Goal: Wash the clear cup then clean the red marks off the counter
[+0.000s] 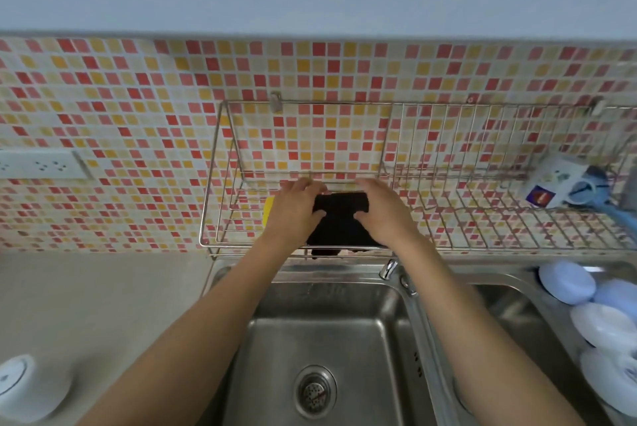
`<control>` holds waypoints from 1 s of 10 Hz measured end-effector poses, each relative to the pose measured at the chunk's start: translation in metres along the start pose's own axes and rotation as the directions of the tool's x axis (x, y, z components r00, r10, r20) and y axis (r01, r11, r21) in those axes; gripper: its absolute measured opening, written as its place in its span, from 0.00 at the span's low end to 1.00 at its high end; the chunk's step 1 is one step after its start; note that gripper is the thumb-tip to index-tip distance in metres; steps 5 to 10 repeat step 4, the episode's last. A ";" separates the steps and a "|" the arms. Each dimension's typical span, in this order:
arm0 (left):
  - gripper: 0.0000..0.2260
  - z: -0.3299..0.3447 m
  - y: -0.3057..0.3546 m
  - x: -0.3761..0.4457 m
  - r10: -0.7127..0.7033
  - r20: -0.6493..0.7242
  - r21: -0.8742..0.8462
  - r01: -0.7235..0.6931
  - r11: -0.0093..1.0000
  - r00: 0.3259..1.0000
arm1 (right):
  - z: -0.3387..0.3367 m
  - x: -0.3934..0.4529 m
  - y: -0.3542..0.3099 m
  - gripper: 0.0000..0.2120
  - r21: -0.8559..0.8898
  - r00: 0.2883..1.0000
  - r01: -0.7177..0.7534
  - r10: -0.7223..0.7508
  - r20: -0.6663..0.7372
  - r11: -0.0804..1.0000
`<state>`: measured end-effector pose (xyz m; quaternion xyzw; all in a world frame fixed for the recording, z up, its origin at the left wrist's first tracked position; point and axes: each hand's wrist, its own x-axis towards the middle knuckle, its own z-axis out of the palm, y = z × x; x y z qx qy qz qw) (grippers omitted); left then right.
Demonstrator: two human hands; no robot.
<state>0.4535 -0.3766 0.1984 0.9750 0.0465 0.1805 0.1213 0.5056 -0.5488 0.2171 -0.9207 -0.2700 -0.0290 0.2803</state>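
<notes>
You are reaching both arms over the sink (pixel 262 349) to the wire rack (pixel 220 184) on the tiled wall. At the rack's left end a yellow sponge (pixel 268 210) is peeking out just beside your left hand (pixel 293 210). That hand is lying with its fingers loosely bent over the left edge of the dark cloth (pixel 341 215), thumb pressing into it; your right hand (pixel 382 210) is doing the same on the cloth's right edge, so both hands are gripping the cloth between them.

The cloth is draping over the rack's front rail, with a corner hanging below. It looks like you are either spreading it there or lifting it off; whichever, keep the two hands level and move them together so it is not snagging on the wires. If lifting, raise it clear of the front rail before drawing it toward you.

The clear cup is not showing anywhere, and no red marks are visible on the bench (pixel 103 294) at the left. A mug (pixel 551 184) is lying at the rack's right end.
</notes>
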 end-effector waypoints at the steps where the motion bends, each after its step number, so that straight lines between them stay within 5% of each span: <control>1: 0.15 0.003 -0.003 0.000 0.004 0.135 0.054 -0.011 0.998 0.991 | 0.007 -0.002 0.004 0.24 -0.048 0.968 -0.021 0.033 0.247 0.999; 2: 0.16 0.002 -0.003 0.000 -0.035 0.213 0.027 0.030 0.999 0.976 | 0.008 0.001 0.005 0.24 -0.094 0.929 -0.041 0.072 0.362 0.995; 3: 0.14 -0.003 -0.001 -0.006 -0.060 0.037 0.010 0.059 0.998 0.998 | 0.008 -0.005 0.001 0.22 -0.106 0.956 -0.036 0.065 0.286 0.994; 4: 0.14 -0.008 0.002 -0.027 -0.117 -0.146 -0.043 0.111 0.993 0.982 | 0.009 -0.013 -0.003 0.15 -0.139 0.998 -0.041 0.048 0.046 0.989; 10: 0.14 -0.008 0.002 -0.027 -0.117 -0.146 -0.043 0.111 0.993 0.982 | 0.009 -0.013 -0.003 0.15 -0.139 0.998 -0.041 0.048 0.046 0.989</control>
